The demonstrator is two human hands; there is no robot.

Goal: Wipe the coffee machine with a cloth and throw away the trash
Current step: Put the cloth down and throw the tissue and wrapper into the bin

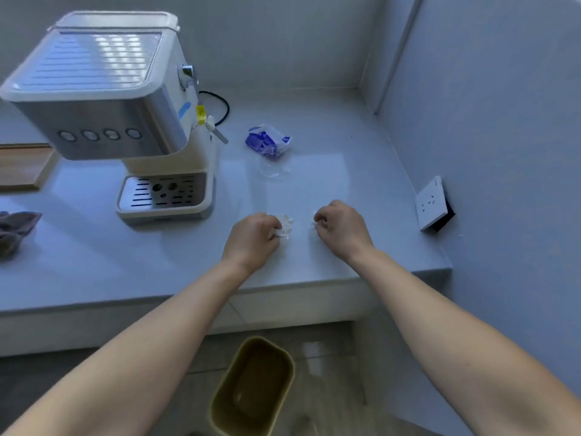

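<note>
While fisted, both hands [254,236] [341,226] pinch scraps [286,226].

The coffee machine [113,114] stands at the counter's [345,146] back left, a board [22,168] to its left and a cloth [15,229] nearer the front edge. A wrapper [267,141] lies right of the machine. Both hands [251,236] [341,229] rest near the front edge. A bin [251,385] sits on the floor below. A socket [432,202] is on the right wall.
</note>
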